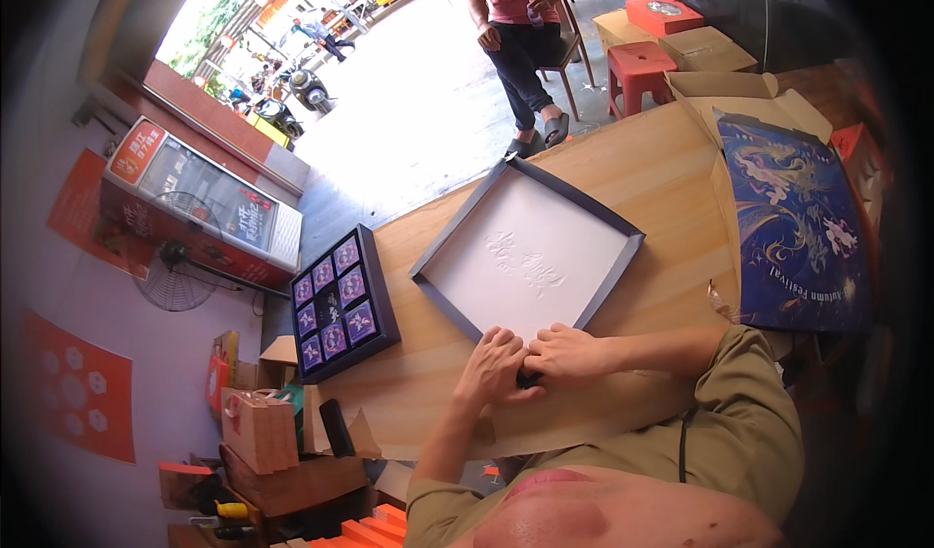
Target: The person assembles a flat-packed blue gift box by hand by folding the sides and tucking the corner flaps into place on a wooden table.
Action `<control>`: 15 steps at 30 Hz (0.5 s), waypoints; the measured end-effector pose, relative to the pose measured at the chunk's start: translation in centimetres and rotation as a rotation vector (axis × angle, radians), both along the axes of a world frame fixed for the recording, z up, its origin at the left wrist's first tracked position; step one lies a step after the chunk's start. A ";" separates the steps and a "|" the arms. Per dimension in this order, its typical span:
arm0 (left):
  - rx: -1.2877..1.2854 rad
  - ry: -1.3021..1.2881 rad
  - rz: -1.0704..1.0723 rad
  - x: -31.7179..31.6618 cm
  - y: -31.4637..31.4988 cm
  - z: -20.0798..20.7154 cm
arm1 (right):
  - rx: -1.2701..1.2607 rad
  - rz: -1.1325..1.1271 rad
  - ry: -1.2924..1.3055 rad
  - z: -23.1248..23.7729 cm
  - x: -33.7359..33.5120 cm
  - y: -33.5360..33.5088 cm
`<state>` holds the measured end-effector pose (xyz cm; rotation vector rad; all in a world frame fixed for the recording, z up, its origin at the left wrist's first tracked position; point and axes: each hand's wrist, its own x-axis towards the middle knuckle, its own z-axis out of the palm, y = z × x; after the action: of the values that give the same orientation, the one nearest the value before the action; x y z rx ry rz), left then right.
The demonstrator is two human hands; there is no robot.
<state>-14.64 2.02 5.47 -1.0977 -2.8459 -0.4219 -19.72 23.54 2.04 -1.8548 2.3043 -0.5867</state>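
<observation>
A large square box lid point(530, 256) lies inside up on the wooden table in front of me. Its inside is white with an embossed pattern, and its low walls are dark grey-blue. At its near corner, my left hand point(494, 365) and my right hand point(566, 353) meet side by side, fingers closed over the wall. Their hold covers that corner, and the fingertips are partly hidden. To the left stands a dark gift box point(381, 305) with several small purple square packs point(351, 286) in its compartments.
A blue printed box cover point(803, 227) rests by an open cardboard carton point(705, 91) on the right. A dark phone-like object point(337, 427) is at the table's left edge, near paper bags point(261, 431). Beyond the table, a person point(516, 22) sits close to a red stool point(637, 71).
</observation>
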 end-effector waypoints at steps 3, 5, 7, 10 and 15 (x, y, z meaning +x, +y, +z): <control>-0.023 -0.016 0.015 0.2 0.1 0.1 | 0.003 -0.004 -0.007 0.1 0.1 -0.1; -0.025 0.001 0.012 0.1 0.2 0.1 | 0.003 -0.014 0.005 0.1 0.1 0.0; -0.008 0.025 0.003 0.1 0.2 0.0 | 0.010 -0.009 0.001 0.3 0.0 0.0; 0.031 0.056 -0.014 0.1 -0.1 -0.6 | 0.033 0.016 -0.027 0.6 -0.2 -0.1; 0.051 0.047 -0.012 0.1 -0.1 -0.6 | 0.069 0.036 -0.005 0.7 -0.2 -0.1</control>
<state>-14.53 1.92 4.86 -1.1005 -2.7734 -0.4612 -19.91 23.42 2.74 -1.8572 2.2530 -0.4994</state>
